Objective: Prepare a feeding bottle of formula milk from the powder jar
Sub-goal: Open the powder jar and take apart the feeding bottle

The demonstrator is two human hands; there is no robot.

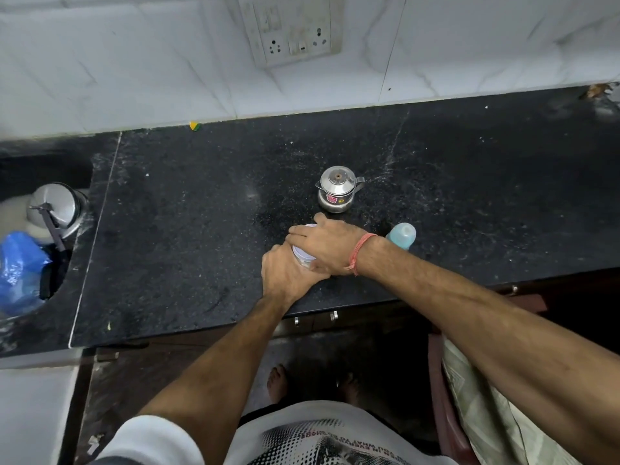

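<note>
The powder jar point(303, 255), clear with a white lid, stands on the black counter point(201, 229) near its front edge. My left hand point(285, 275) grips the jar's body from the near side. My right hand point(323, 241) lies over the lid, with fingers curled round its rim. Most of the jar is hidden by both hands. The feeding bottle point(402, 234), with a light blue cap, stands just right of my right wrist. A small steel pot point(337, 193) with lid and spout stands behind the jar.
A steel pressure cooker point(55, 209) and a blue plastic bag point(20, 270) lie in the sink recess at the left. A wall socket panel point(292, 28) is on the tiled wall behind. Drawer handles point(315, 318) show below the counter edge.
</note>
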